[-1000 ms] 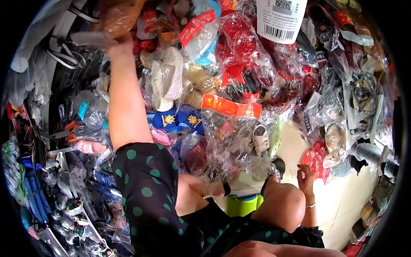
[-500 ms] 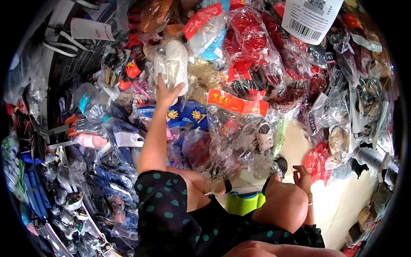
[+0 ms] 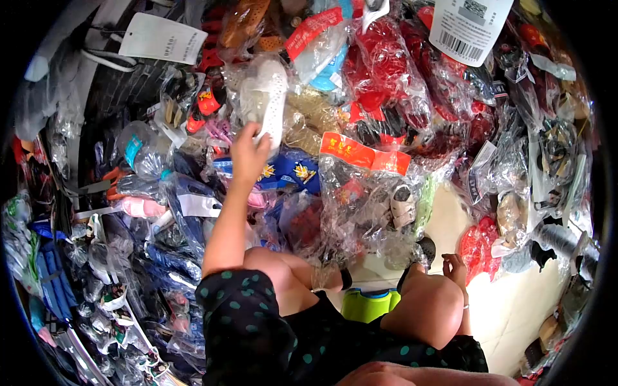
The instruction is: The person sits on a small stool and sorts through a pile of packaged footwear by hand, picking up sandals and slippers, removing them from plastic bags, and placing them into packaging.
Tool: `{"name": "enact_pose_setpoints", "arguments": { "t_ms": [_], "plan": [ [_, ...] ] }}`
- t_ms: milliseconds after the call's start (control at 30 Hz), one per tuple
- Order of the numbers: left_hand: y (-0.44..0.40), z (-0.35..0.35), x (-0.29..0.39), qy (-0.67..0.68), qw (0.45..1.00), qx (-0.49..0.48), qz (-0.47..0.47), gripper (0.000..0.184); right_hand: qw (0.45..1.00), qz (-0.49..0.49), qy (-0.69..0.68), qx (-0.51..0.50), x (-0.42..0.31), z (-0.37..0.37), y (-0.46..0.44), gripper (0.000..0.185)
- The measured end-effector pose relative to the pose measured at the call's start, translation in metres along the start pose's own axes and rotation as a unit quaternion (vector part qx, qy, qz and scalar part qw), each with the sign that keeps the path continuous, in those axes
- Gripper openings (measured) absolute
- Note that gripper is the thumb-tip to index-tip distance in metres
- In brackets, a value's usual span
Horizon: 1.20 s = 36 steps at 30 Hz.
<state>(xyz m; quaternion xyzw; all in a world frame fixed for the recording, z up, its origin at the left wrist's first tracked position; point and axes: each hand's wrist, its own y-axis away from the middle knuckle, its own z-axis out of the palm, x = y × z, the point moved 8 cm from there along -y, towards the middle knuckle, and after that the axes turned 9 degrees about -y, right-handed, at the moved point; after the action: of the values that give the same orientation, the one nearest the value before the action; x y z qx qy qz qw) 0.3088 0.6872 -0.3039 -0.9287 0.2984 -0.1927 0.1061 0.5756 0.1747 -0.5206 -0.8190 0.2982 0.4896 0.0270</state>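
Note:
My left hand [image 3: 250,153] is closed on the near end of a white shoe [image 3: 273,96] with small holes, in a clear plastic bag. It lies over the heap, beside a tan furry pair [image 3: 310,116]. Just below my hand is a blue item [image 3: 296,168] with yellow flower shapes. My right hand [image 3: 456,271] hangs beside my right knee with loosely bent fingers and nothing visible in it. A red bagged item [image 3: 479,246] is nearest to it.
Bagged footwear is heaped on both sides. A clear bag with an orange header [image 3: 364,153] holds small shoes in front of me. Red bagged shoes [image 3: 386,64] lie at the back. White tags [image 3: 163,38] hang near the top. A lime-green seat or stool [image 3: 367,305] shows between my legs.
The white shoe in my left hand has turned and tilted slightly to the right. My left hand has moved a little lower. My right hand has stayed by the knee.

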Motion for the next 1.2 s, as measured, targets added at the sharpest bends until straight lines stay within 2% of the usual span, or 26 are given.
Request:
{"name": "enact_pose_setpoints", "arguments": {
  "t_ms": [133,167,200,267,333,367,400,433,467,500,533,567,633,667,700,767,833,867,900,933,967,1033,1100,1133,1167,1200],
  "plan": [
    [0.002,-0.084,0.041,0.020,0.998,0.044,-0.042,0.011,0.999,0.030,-0.036,0.022,0.020,-0.003,0.010,0.014],
    [-0.002,-0.108,0.059,0.001,0.996,0.085,-0.006,0.012,0.999,0.030,-0.037,0.019,0.026,-0.003,0.013,0.014],
    [-0.008,-0.124,0.061,0.046,0.991,0.121,0.018,0.014,0.999,0.038,-0.022,0.013,0.032,-0.003,0.015,0.014],
    [-0.036,-0.152,0.068,0.066,0.985,0.156,0.020,0.013,0.999,0.046,-0.007,0.009,0.035,-0.003,0.018,0.014],
    [-0.077,-0.169,0.091,-0.003,0.980,0.177,0.092,0.022,0.997,0.080,-0.017,0.017,0.039,-0.004,0.021,0.013],
    [-0.099,-0.171,0.104,0.029,0.965,0.218,0.141,0.029,0.996,0.080,-0.018,0.021,0.042,-0.005,0.023,0.013],
    [-0.119,-0.169,0.108,0.011,0.954,0.257,0.151,0.030,0.996,0.082,-0.022,0.032,0.047,-0.005,0.027,0.014],
    [-0.141,-0.164,0.119,-0.080,0.950,0.243,0.180,0.029,0.995,0.083,-0.027,0.043,0.052,-0.005,0.030,0.014],
    [-0.167,-0.147,0.126,-0.241,0.918,0.259,0.178,0.032,0.995,0.084,-0.029,0.046,0.054,-0.003,0.033,0.014],
    [-0.191,-0.131,0.132,-0.392,0.859,0.280,0.174,0.038,0.995,0.088,-0.022,0.047,0.057,-0.001,0.037,0.014],
    [-0.222,-0.108,0.127,-0.346,0.930,0.118,0.029,0.036,0.995,0.092,-0.013,0.048,0.060,0.000,0.040,0.015],
    [-0.218,-0.091,0.157,-0.290,0.943,0.162,0.019,0.028,0.994,0.093,-0.012,0.051,0.062,0.000,0.043,0.015],
    [-0.234,-0.048,0.177,-0.240,0.925,0.190,0.226,0.030,0.994,0.087,-0.040,0.045,0.066,0.004,0.051,0.016],
    [-0.217,-0.036,0.169,-0.116,0.977,0.175,0.042,0.036,0.996,0.064,-0.033,0.045,0.075,0.008,0.056,0.018],
    [-0.256,0.019,0.119,-0.074,0.969,0.191,0.138,0.051,0.996,0.069,-0.032,0.047,0.081,0.012,0.060,0.018],
    [-0.202,0.028,0.148,-0.026,0.953,0.204,0.221,0.043,0.991,0.109,-0.051,0.053,0.098,0.014,0.072,0.018],
    [-0.152,0.045,0.158,-0.030,0.965,0.145,0.218,0.046,0.995,0.042,-0.048,0.072,0.096,0.014,0.076,0.017],
    [-0.109,0.072,0.156,0.006,0.973,0.088,0.211,0.049,0.995,0.076,0.011,0.058,0.068,0.005,0.070,0.018],
    [-0.066,0.082,0.148,0.014,0.977,0.049,0.205,0.053,0.991,0.114,-0.034,0.059,0.072,0.003,0.073,0.019],
    [-0.033,0.079,0.145,-0.004,0.972,0.028,0.234,0.055,0.995,0.095,-0.025,0.034,0.091,0.015,0.073,0.019],
    [0.008,0.099,0.160,0.018,0.963,-0.018,0.268,0.056,0.992,0.082,-0.037,0.092,0.059,-0.001,0.059,0.019],
    [0.056,0.120,0.165,-0.019,0.960,-0.110,0.258,0.063,0.980,0.181,-0.060,0.056,0.084,0.003,0.074,0.021],
    [0.183,0.179,0.150,-0.152,0.872,-0.344,0.314,0.070,0.980,0.127,0.088,0.128,0.103,-0.008,0.084,0.031],
    [0.209,0.180,0.120,-0.161,0.866,-0.378,0.283,0.072,0.974,0.133,0.095,0.157,0.110,-0.009,0.069,0.036],
    [0.236,0.196,0.118,-0.148,0.850,-0.419,0.283,0.075,0.957,0.170,0.116,0.206,0.124,-0.028,0.094,0.041],
    [0.253,0.203,0.114,-0.138,0.845,-0.420,0.302,0.075,0.945,0.172,0.110,0.256,0.141,-0.040,0.107,0.048]
  ]
}}
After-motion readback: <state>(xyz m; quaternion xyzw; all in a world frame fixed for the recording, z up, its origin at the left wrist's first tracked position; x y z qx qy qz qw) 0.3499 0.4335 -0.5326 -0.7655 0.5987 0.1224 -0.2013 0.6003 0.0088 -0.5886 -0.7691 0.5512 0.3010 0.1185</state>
